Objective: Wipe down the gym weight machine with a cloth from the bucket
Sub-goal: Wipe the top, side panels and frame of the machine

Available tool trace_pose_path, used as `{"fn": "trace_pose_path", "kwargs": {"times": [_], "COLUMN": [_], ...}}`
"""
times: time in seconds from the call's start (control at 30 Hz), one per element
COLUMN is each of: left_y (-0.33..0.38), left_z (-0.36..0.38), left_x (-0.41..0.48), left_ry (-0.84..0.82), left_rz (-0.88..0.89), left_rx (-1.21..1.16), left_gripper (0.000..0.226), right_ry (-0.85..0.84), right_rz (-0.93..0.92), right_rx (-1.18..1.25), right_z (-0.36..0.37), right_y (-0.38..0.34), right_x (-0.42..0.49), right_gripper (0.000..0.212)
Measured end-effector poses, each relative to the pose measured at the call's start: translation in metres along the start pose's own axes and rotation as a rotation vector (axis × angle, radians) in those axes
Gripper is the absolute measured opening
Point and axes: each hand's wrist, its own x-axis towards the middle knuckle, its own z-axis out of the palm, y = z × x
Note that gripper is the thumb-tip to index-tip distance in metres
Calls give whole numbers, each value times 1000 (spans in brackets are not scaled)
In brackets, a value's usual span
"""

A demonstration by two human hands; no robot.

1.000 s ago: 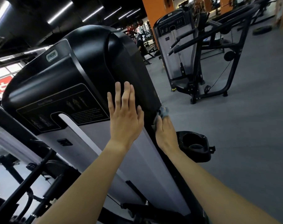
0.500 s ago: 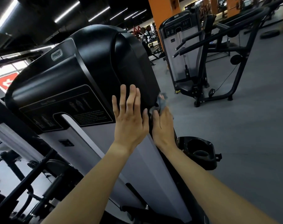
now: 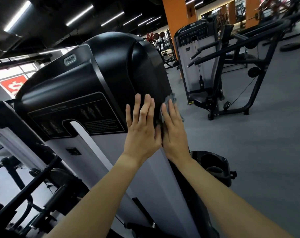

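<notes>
Left hand: flat, fingers straight, on the weight machine front.
Right hand: fingers seemingly straight, pressing grey cloth (mostly hidden) against its side.

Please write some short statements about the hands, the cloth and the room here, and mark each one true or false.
1. The left hand lies flat on the weight machine, fingers straight. True.
2. The right hand presses the cloth against the machine's side edge. True.
3. The cloth is bright red. False: it is grey.
4. The pillar behind the machine is blue. False: it is orange.
</notes>
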Motion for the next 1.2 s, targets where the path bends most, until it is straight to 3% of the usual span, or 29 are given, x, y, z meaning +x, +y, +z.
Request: {"fn": "trace_pose_path", "kwargs": {"times": [0.23, 0.37, 0.5, 0.73, 0.97, 1.2], "left_y": [2, 4, 3, 4, 1, 2], "left_z": [-3, -6, -6, -4, -3, 4], "left_x": [2, 1, 1, 1, 0, 1], "left_ry": [-39, -52, -27, -17, -22, 19], "left_rz": [-14, -5, -9, -18, 8, -15], "left_rx": [7, 18, -13, -9, 18, 49], "left_gripper": [89, 95, 97, 92, 95, 91], "right_ry": [-15, -12, 20, 21, 62, 19], "right_rz": [-17, -100, -16, 91, 223, 353], "right_rx": [72, 24, 13, 158, 160, 273], "right_z": [-15, -10, -7, -18, -2, -15], "right_y": [-54, -46, -23, -54, -25, -32], "right_x": [72, 54, 23, 78, 14, 97], "right_gripper": [57, 55, 60, 58, 58, 61]}}
